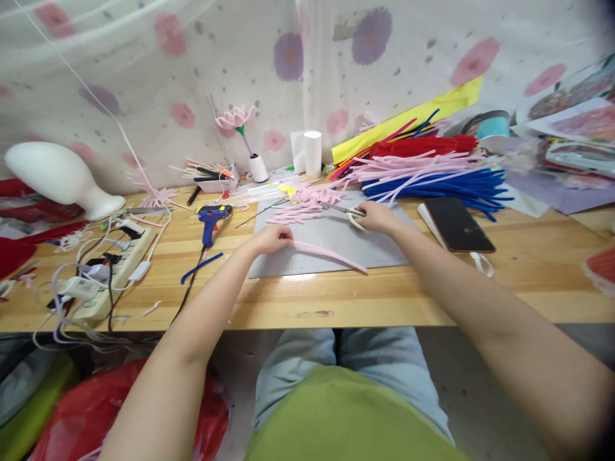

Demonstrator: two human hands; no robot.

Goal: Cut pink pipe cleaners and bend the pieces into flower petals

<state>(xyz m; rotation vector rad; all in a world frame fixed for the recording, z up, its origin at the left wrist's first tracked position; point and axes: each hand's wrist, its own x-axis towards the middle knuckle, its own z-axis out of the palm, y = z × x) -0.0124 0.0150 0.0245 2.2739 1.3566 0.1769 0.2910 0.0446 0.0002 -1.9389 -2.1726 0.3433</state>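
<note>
My left hand [273, 239] is closed around one end of a long pink pipe cleaner [331, 254], which lies across the grey mat [379, 246]. My right hand [375, 216] is closed on the white handles of a pair of scissors [350, 212], whose blades point left toward a heap of short pink pipe-cleaner pieces [307, 205]. Both hands rest on the mat, apart from each other.
Bundles of pink, red and blue pipe cleaners [432, 169] lie at the back right. A black phone [458, 225] sits right of the mat. A blue glue gun [211, 221], a power strip [118, 266] with tangled cables and a white foam head [60, 176] are on the left.
</note>
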